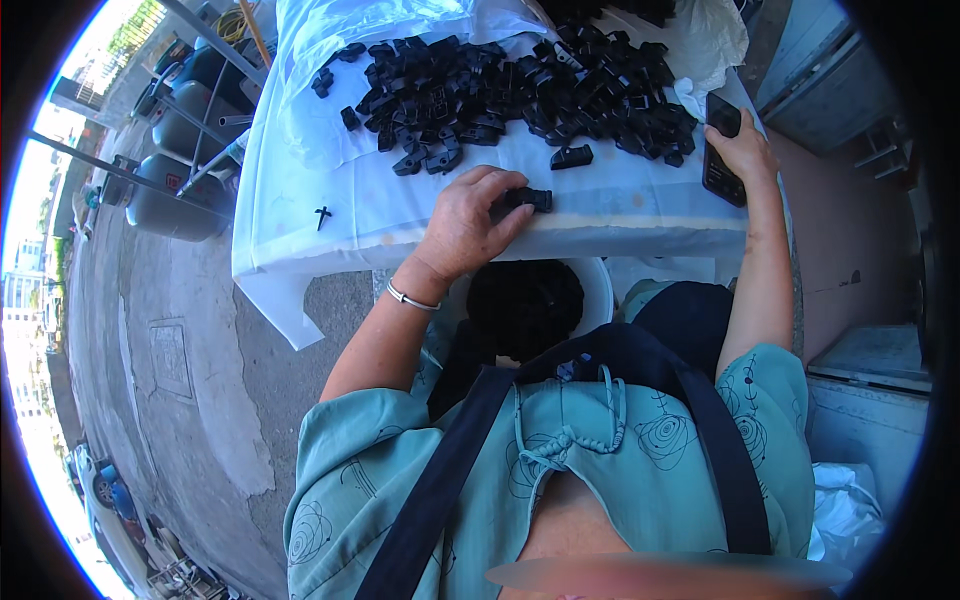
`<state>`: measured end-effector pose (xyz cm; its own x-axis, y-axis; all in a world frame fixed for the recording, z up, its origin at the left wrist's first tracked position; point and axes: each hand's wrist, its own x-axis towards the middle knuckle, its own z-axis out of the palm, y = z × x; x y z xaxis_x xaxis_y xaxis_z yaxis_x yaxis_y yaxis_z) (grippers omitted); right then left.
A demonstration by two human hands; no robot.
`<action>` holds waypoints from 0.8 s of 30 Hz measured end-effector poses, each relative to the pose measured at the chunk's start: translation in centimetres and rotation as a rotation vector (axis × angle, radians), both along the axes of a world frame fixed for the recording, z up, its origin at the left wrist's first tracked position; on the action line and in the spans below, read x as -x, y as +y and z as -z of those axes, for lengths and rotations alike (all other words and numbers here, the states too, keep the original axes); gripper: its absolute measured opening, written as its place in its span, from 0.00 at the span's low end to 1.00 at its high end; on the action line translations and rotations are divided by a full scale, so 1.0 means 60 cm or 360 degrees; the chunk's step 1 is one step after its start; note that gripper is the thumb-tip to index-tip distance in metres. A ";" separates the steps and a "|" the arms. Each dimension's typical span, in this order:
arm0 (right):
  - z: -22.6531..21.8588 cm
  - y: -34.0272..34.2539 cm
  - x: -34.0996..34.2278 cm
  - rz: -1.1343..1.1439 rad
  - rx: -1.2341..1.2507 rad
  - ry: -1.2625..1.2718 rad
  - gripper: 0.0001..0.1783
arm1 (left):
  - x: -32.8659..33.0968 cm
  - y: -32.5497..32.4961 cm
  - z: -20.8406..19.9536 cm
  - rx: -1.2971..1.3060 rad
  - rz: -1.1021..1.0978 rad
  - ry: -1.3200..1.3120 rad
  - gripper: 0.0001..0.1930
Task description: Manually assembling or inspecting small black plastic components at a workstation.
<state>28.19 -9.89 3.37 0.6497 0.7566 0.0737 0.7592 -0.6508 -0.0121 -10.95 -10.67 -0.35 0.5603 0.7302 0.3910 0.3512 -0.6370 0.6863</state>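
My left hand point(468, 222) rests at the near edge of the covered table, its thumb and fingers closed around a small black plastic part point(540, 200). At the table's right side, my right hand point(745, 150) grips a long black device point(724, 182) that looks like a keypad phone; its middle is hidden behind my fingers. A big heap of black plastic parts point(435, 100) spreads over the far half of the table. One loose black part point(571, 157) lies apart, just in front of the heap.
White sheeting covers the table point(300, 245). A small black cross-shaped piece point(322, 217) lies on its left. Below the near edge, a white bucket point(601, 290) holds dark contents. Grey tanks point(180, 200) stand beyond the left side. A metal cabinet point(865, 420) is at the right.
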 end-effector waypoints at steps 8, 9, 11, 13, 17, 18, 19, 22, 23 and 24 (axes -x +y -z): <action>0.004 -0.004 -0.004 0.0002 -0.0041 0.0026 0.52 | 0.007 -0.022 0.015 -0.0247 -0.0261 -0.0152 0.16; -0.004 -0.010 0.015 -0.0002 -0.0015 -0.0076 0.49 | 0.014 -0.023 0.014 -0.0245 -0.0411 -0.0184 0.17; -0.002 -0.016 0.022 -0.0008 0.0008 -0.0173 0.47 | 0.032 -0.011 0.007 -0.0361 -0.0481 -0.0145 0.18; 0.001 -0.031 0.028 -0.0447 -0.0630 -0.0554 0.35 | 0.047 -0.003 -0.013 -0.0347 -0.0614 0.0095 0.17; -0.032 -0.054 0.182 -0.1174 -0.0776 0.0620 0.15 | 0.067 0.022 -0.018 -0.0521 -0.0672 0.0405 0.18; -0.010 -0.051 0.204 -0.1449 -0.0947 0.0525 0.14 | 0.064 0.025 -0.023 -0.0484 -0.0662 0.0541 0.18; -0.002 -0.051 0.233 -0.1496 -0.0900 0.0540 0.12 | 0.062 0.029 -0.023 -0.0482 -0.0664 0.0547 0.18; 0.026 -0.044 0.278 -0.1464 -0.0790 0.0536 0.11 | 0.048 0.040 -0.021 -0.0552 -0.0664 0.0730 0.19; 0.039 -0.043 0.283 -0.1426 -0.0741 0.0517 0.11 | 0.043 0.041 -0.022 -0.0467 -0.0634 0.0642 0.19; 0.049 -0.044 0.288 -0.1466 -0.0819 0.0607 0.10 | 0.038 0.040 -0.022 -0.0381 -0.0603 0.0550 0.18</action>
<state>10.89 -12.53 0.45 -0.0951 0.8969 0.4319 0.8375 0.3066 -0.4523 -13.23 -8.24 0.98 0.4010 0.8188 0.4109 0.7642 -0.5463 0.3429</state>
